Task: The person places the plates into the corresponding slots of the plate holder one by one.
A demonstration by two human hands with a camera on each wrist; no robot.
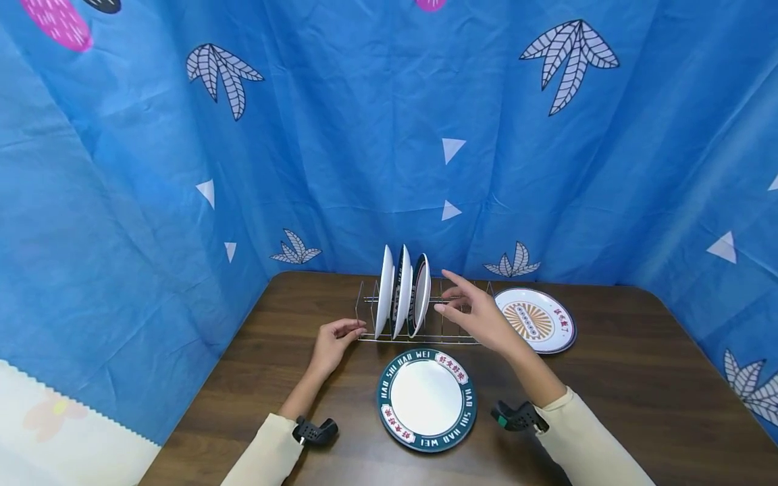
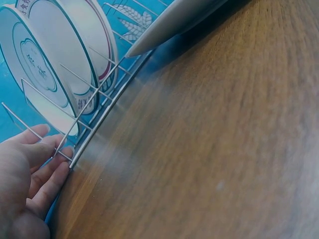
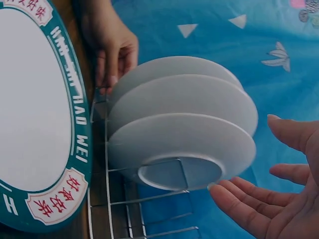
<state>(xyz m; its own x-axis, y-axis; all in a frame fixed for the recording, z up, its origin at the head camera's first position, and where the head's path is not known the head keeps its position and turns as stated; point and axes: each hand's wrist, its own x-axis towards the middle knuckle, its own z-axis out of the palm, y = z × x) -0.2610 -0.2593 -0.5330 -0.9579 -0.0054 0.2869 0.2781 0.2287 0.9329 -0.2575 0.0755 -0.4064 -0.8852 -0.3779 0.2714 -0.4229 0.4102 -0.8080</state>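
A wire dish rack (image 1: pixel 450 339) holds three plates upright in its left slots: a leftmost plate (image 1: pixel 384 293), a middle plate (image 1: pixel 402 293) and a right plate (image 1: pixel 422 297) with a dark rim. At the rack's left end, my left hand (image 2: pixel 30 174) pinches the wire corner between thumb and fingers. My right hand (image 1: pixel 477 314) hovers over the rack's right part, fingers spread and holding nothing. In the right wrist view its fingertips are close to the nearest plate (image 3: pixel 184 134); contact cannot be told. A green-rimmed plate (image 1: pixel 427 399) lies flat in front of the rack.
Right of the rack, a white plate (image 1: pixel 535 320) with an orange sunburst lies on the wooden table (image 1: pixel 632 385), apparently on top of another plate. A blue curtain (image 1: pixel 389 135) hangs close behind the table.
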